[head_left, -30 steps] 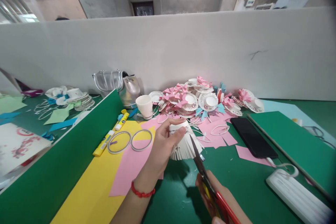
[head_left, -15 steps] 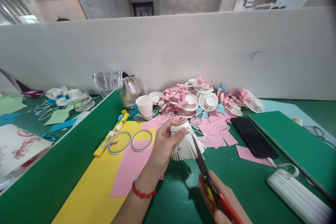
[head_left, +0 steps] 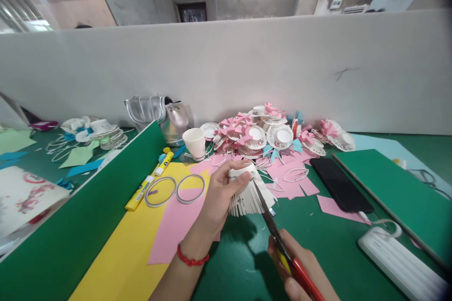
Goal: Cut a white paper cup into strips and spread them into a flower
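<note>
Between the thumb and fingers of my left hand [head_left: 221, 193] is a white paper cup [head_left: 247, 197], its wall slit into a fringe of narrow strips that hang toward me. A red cord bracelet [head_left: 192, 259] circles that wrist. My right hand [head_left: 300, 263] grips scissors [head_left: 275, 233] with red and yellow handles. Their dark blades lie against the cup's right side, among the strips, and look nearly closed. Pink paper [head_left: 176, 225] lies beneath and left of my left forearm, on a yellow sheet [head_left: 116, 249].
Finished-looking paper cup pieces with pink bows [head_left: 254, 134] are heaped at the back. An uncut paper cup [head_left: 194, 143], two tape rings [head_left: 190, 189] and glue sticks [head_left: 139, 193] stand or lie left. At right are a phone [head_left: 341, 184] and power strip [head_left: 399, 263]. A green divider [head_left: 106, 207] borders the left.
The scissor blades have shifted slightly left and deeper into the fringed cup, toward my left fingers. My left hand and the cup have barely moved.
</note>
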The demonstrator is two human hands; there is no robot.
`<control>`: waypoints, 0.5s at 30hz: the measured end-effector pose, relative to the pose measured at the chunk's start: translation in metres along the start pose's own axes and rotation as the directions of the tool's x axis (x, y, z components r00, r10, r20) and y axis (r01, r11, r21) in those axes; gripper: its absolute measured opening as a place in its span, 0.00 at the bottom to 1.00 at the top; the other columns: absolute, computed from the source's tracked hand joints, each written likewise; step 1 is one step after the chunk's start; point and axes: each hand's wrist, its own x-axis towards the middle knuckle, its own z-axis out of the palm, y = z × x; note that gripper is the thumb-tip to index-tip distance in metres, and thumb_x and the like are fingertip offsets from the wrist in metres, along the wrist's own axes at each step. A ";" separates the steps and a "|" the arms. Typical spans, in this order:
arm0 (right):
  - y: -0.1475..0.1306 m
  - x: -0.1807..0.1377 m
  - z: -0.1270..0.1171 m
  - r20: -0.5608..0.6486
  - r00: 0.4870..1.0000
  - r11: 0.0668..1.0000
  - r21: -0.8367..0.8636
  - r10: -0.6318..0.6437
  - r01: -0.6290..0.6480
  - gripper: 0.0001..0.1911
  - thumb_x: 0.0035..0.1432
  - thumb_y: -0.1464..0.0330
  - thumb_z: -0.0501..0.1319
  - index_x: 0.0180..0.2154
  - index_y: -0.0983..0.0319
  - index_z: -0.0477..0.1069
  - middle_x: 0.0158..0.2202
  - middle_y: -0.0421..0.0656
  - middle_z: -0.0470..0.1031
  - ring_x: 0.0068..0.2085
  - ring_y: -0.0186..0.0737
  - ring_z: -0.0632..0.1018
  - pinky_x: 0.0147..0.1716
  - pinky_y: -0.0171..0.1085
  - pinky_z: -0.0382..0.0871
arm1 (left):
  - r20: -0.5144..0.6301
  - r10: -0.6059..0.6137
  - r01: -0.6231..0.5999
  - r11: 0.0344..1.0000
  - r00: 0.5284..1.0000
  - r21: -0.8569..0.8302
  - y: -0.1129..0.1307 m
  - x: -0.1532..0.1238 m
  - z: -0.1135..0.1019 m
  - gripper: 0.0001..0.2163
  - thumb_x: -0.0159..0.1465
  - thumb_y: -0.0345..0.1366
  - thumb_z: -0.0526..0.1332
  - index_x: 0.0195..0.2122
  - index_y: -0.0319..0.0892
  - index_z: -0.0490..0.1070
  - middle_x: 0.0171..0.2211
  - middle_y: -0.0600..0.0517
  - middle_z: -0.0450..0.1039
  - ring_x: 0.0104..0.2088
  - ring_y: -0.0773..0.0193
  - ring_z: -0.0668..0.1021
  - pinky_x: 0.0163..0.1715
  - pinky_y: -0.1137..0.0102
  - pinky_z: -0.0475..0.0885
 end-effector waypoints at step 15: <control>0.012 0.002 -0.001 -0.007 0.999 0.998 -0.059 -0.036 0.036 0.37 0.42 0.33 0.46 0.36 0.59 0.62 0.16 0.30 0.50 0.18 0.30 0.50 0.17 0.34 0.42 | 0.058 -0.009 0.006 0.999 0.998 0.043 -0.004 0.000 -0.002 0.09 0.46 0.39 0.71 0.26 0.44 0.76 0.40 0.52 0.75 0.38 0.65 0.75 0.36 0.73 0.69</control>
